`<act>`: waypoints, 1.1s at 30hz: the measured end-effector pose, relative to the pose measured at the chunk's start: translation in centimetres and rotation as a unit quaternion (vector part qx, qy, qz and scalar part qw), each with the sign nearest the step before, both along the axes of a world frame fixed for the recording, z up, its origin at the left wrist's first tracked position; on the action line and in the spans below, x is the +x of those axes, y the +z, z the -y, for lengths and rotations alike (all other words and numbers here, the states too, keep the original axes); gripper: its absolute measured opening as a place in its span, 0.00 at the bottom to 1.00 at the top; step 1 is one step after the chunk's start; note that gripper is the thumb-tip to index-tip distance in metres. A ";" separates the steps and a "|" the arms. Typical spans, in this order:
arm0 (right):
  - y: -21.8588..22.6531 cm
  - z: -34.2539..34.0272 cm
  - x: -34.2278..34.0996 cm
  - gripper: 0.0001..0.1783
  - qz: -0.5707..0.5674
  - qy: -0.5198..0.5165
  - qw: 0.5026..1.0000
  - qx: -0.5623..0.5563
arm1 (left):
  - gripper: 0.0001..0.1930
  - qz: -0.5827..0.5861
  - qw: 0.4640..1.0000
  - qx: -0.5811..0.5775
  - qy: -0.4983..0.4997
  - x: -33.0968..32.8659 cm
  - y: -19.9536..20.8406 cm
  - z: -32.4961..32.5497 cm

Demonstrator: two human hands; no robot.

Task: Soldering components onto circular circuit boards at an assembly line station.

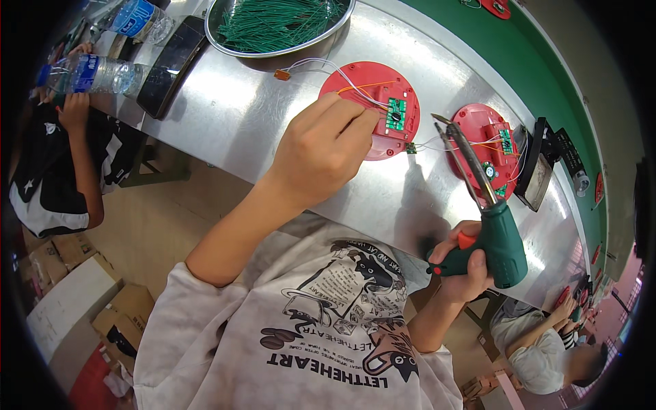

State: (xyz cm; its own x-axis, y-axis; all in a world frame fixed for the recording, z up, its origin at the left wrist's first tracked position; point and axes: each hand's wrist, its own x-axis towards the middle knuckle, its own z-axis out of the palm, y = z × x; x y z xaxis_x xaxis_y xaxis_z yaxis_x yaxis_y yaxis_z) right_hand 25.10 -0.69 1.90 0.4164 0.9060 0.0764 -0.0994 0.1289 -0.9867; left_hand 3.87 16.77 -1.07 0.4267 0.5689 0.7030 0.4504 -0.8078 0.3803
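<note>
My right hand (468, 263) grips the green soldering gun (504, 239) by its handle, a finger beside its orange trigger. The gun's metal tip points up and left, above the metal bench. My left hand (324, 147) is closed over the near left part of a round red plastic housing (348, 75); whatever its fingertips pinch is hidden under the knuckles. A small green circuit board (395, 114) sits on that housing, with white and orange wires running from it. The white wires lead to a small brown part (282, 74) on the bench.
A metal bowl (213, 24) of green wires stands at the far left. A second red housing (468, 116) with boards lies to the right, beside a black tray (540, 164). Water bottles (92, 74) and a dark box (171, 68) are at left. Other people work at both sides.
</note>
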 end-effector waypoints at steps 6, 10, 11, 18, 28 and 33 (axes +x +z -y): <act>0.0 0.5 1.8 0.24 0.014 -0.032 0.999 0.036 | 0.12 -0.003 1.000 0.005 -0.004 0.0 -0.1 0.1; -0.1 0.9 2.5 0.24 0.018 -0.057 0.997 0.047 | 0.12 -0.005 1.000 0.000 -0.005 -0.1 0.2 0.1; -0.2 1.1 2.8 0.24 0.017 -0.059 0.997 0.049 | 0.12 -0.006 1.000 0.002 -0.007 0.0 0.2 0.1; -0.8 2.9 5.8 0.24 -0.005 -0.125 0.989 0.074 | 0.12 -0.046 0.999 -0.009 0.011 0.3 0.6 0.0; -2.5 7.8 11.2 0.24 -0.109 -0.171 0.966 0.160 | 0.28 -0.243 0.960 -0.110 -0.084 2.3 6.7 -3.9; -2.4 7.7 10.8 0.23 -0.132 -0.192 0.952 0.198 | 0.22 -0.336 0.942 -0.006 0.014 10.3 6.8 -15.3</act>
